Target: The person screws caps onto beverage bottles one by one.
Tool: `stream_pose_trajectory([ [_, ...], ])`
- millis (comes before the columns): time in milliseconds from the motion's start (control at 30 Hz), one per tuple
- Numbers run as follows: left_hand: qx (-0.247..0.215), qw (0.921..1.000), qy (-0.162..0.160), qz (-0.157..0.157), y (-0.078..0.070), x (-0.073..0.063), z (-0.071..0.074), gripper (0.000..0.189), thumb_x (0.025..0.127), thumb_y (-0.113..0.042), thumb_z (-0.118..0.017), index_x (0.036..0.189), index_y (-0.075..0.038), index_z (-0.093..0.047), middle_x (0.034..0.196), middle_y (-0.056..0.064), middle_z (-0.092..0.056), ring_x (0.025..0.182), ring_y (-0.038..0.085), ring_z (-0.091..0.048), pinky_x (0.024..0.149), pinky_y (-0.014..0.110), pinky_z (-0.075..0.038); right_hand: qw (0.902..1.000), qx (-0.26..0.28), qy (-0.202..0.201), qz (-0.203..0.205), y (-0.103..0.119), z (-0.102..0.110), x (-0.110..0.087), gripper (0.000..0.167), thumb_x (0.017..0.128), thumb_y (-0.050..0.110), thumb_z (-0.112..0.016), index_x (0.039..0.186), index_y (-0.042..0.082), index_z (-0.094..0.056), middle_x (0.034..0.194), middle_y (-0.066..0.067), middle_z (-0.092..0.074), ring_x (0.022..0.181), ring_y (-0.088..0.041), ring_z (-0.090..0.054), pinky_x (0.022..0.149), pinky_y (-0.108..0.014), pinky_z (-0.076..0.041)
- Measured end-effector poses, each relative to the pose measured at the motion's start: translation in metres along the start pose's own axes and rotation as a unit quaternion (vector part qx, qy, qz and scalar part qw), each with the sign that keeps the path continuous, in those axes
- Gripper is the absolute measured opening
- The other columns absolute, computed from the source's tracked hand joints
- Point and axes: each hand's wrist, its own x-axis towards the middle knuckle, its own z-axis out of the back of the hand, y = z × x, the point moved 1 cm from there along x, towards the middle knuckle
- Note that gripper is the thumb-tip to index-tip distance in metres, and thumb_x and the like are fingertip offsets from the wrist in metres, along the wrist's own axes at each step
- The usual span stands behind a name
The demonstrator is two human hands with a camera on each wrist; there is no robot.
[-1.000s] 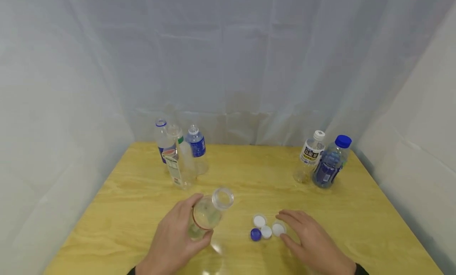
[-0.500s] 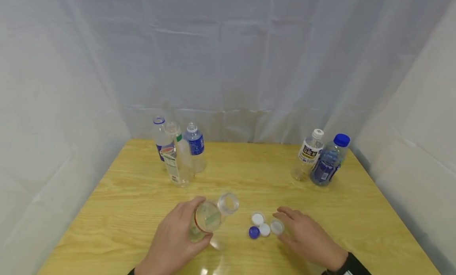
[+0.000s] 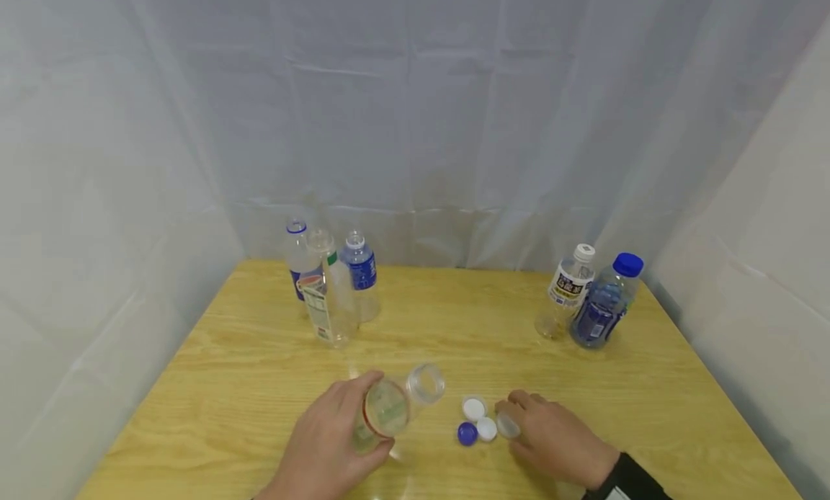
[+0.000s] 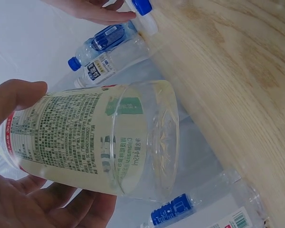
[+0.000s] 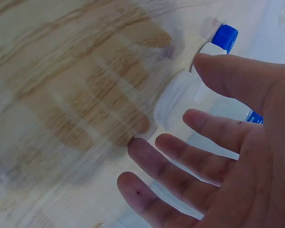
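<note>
My left hand (image 3: 331, 435) grips a clear plastic bottle (image 3: 387, 408) with a pale, red-edged label. The bottle has no cap and leans, its open mouth toward the right; the left wrist view shows its clear base. At the right, my right hand (image 3: 554, 439) has thumb and fingers about a translucent ridged cap (image 3: 508, 424), which stands tilted between them. In the right wrist view this cap (image 5: 175, 100) sits by the thumb and index fingertips. Just left of it lie two white caps (image 3: 474, 408) and a blue cap (image 3: 467, 434) on the table.
Three uncapped bottles (image 3: 364, 273) stand close together at the back left of the wooden table (image 3: 447, 320). At the back right are a white-capped bottle (image 3: 568, 287) and a blue-capped bottle (image 3: 606, 305). Pale sheeting (image 3: 415, 125) encloses the back and sides.
My right hand has closed in on the translucent cap, which has gone from lying flat to tilted. The left-hand bottle has shifted slightly right and leans further over.
</note>
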Motion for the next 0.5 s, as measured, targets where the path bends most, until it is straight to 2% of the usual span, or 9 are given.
stream_pose_trajectory([
  [167,-0.002,1.0,0.006,0.002,0.0001,-0.0006,-0.0013,0.087,0.062,-0.037,-0.094,0.137,-0.017,-0.055,0.109,-0.003,-0.066,0.098,0.008,-0.063,0.081,0.036,-0.058,0.9998,0.003,-0.011,0.016,-0.0005,-0.0005,0.0007,0.034,0.085,0.021,-0.077,0.117,0.011,-0.067,0.104,0.0,-0.06,0.087,-0.015,-0.062,0.069,-0.035,-0.057],
  [367,-0.009,0.9999,0.009,0.005,-0.0001,-0.0011,-0.0018,0.087,0.062,-0.036,-0.094,0.137,-0.018,-0.055,0.109,-0.004,-0.067,0.098,0.008,-0.063,0.08,0.036,-0.057,0.9998,0.009,0.002,0.015,-0.002,-0.001,0.0023,0.028,0.084,0.02,-0.078,0.108,0.009,-0.069,0.098,0.001,-0.06,0.083,-0.01,-0.06,0.069,-0.033,-0.056],
  [500,-0.009,0.9999,0.01,0.002,-0.0002,-0.0026,-0.0022,0.087,0.061,-0.035,-0.095,0.137,-0.018,-0.055,0.107,-0.005,-0.066,0.096,0.006,-0.062,0.078,0.034,-0.057,0.9995,0.02,0.0,0.024,0.0,0.0021,0.0009,0.032,0.086,0.019,-0.075,0.116,0.01,-0.068,0.096,0.003,-0.057,0.079,-0.005,-0.054,0.065,-0.027,-0.052],
])
